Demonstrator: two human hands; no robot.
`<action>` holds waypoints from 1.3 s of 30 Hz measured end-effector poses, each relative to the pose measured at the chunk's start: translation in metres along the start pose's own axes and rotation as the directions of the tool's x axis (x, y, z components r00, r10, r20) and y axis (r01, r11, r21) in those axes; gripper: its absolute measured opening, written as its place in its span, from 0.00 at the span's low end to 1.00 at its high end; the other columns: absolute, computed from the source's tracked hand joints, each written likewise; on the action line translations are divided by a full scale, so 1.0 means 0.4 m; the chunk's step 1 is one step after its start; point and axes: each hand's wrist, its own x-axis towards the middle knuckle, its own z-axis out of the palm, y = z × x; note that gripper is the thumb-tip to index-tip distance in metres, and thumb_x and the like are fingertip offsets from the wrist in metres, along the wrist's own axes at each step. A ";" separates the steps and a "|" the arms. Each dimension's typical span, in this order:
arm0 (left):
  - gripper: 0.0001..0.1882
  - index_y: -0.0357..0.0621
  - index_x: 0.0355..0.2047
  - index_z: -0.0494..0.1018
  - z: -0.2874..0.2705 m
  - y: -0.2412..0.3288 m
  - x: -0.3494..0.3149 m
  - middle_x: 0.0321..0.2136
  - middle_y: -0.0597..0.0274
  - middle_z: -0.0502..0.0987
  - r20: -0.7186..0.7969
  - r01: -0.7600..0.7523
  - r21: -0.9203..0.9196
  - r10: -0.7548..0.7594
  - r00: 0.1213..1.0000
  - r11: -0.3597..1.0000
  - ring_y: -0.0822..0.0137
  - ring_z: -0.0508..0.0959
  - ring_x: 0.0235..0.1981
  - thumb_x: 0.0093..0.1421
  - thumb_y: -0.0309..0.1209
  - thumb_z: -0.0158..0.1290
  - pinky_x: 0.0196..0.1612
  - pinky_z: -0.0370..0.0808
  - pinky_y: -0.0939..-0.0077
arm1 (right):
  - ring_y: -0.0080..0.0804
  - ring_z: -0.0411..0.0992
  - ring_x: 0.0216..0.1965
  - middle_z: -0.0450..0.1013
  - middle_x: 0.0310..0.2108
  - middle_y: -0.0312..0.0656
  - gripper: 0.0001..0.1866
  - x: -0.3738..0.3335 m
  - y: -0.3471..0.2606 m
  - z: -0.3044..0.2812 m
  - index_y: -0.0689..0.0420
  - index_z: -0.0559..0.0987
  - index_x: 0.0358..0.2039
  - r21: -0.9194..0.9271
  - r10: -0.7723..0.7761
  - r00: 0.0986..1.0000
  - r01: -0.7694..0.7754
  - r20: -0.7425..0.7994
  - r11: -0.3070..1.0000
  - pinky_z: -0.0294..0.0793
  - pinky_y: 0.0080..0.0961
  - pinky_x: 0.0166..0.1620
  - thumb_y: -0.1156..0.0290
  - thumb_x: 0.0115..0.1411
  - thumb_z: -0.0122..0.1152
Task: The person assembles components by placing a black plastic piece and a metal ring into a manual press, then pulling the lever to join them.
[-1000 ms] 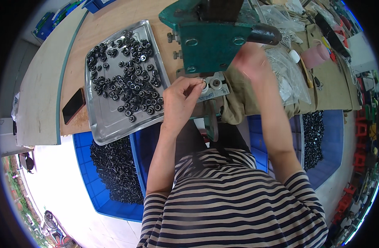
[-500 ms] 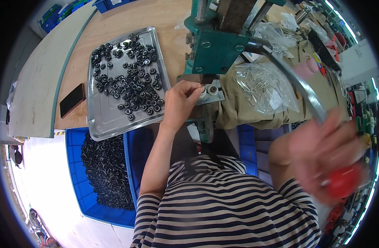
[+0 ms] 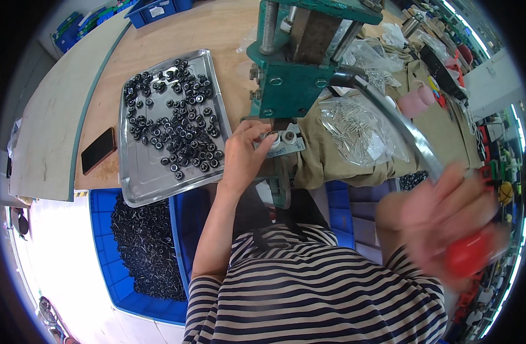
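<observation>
My left hand (image 3: 244,153) is at the base of a green hand press (image 3: 291,86), thumb and fingertips pinched around a small black round part (image 3: 273,135). The part sits at the metal fixture (image 3: 287,148), right under the ram; the fingers partly cover it. Beside it on the fixture stands a round metal post (image 3: 290,136). On the right, my right hand (image 3: 440,215), blurred, wraps the end of the press's long steel lever (image 3: 409,132), by its red ball knob (image 3: 470,252). A metal tray (image 3: 140,186) holds many black round parts with silver rings.
A phone (image 3: 98,150) lies left of the tray. Right of the press, a clear bag of metal pins (image 3: 354,129) rests on a tan cloth (image 3: 446,135), near a pink cup (image 3: 416,101). Below the bench edge, a blue bin (image 3: 105,241) holds dark small parts.
The view has shifted slightly, so the bench sits a little lower and left. My left fingers have loosened a little around the part at the fixture. My right hand remains on the lever.
</observation>
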 end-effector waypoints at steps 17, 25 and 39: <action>0.14 0.33 0.41 0.73 -0.089 0.008 -0.079 0.38 0.61 0.76 0.041 0.165 -0.655 -0.184 0.982 0.737 0.76 0.75 0.36 0.52 0.16 0.55 0.41 0.72 0.84 | 0.47 0.70 0.28 0.73 0.25 0.47 0.09 -0.321 0.374 -0.246 0.63 0.76 0.30 -0.836 0.868 0.495 -0.466 0.027 0.291 0.68 0.35 0.34 0.70 0.56 0.52; 0.13 0.32 0.39 0.74 -0.419 -0.036 -0.321 0.33 0.61 0.77 -0.575 0.427 -0.014 -0.356 0.736 0.904 0.75 0.75 0.34 0.51 0.17 0.56 0.40 0.72 0.84 | 0.42 0.71 0.29 0.70 0.29 0.47 0.07 -0.376 0.416 -0.221 0.60 0.76 0.32 -0.876 0.846 0.525 -0.447 -0.092 0.182 0.69 0.32 0.33 0.72 0.53 0.57; 0.05 0.38 0.31 0.76 -0.317 -0.146 -0.164 0.27 0.55 0.77 -0.221 0.240 0.531 -0.140 0.965 0.813 0.61 0.76 0.25 0.52 0.23 0.54 0.30 0.71 0.72 | 0.32 0.71 0.25 0.73 0.29 0.45 0.07 -0.386 0.384 -0.231 0.61 0.75 0.36 -0.756 0.770 0.598 -0.605 -0.224 0.250 0.69 0.25 0.32 0.78 0.56 0.54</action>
